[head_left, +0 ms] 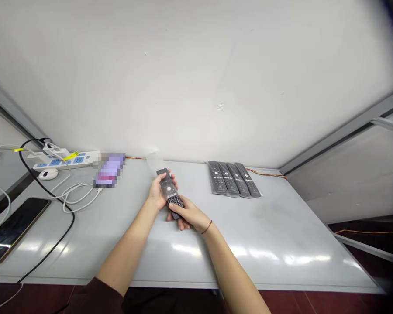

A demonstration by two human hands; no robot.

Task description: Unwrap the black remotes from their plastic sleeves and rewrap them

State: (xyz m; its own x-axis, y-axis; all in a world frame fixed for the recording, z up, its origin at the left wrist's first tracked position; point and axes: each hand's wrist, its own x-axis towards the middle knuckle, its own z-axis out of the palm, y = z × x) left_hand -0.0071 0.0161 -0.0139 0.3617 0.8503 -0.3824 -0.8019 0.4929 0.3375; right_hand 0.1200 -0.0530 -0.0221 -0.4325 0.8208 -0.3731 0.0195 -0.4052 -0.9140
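A dark remote control [169, 190] is held tilted above the table, its buttons facing up. My left hand [157, 192] grips its upper part, thumb on the face and fingertips showing past the far side. My right hand [189, 213] is closed around the lower end, with the thumb over the keypad. Thin clear plastic [153, 160] shows just beyond the remote's top end; whether it is joined to the remote I cannot tell. To the right, several remotes in clear plastic sleeves [234, 179] lie side by side.
A power strip [81, 159] with plugs, a white earbud case [48, 174] and a blurred phone [110, 170] are at the back left. A dark phone [15, 226] lies nearer. Cables [72, 192] loop across the grey table [265, 235], which meets a white wall [196, 78].
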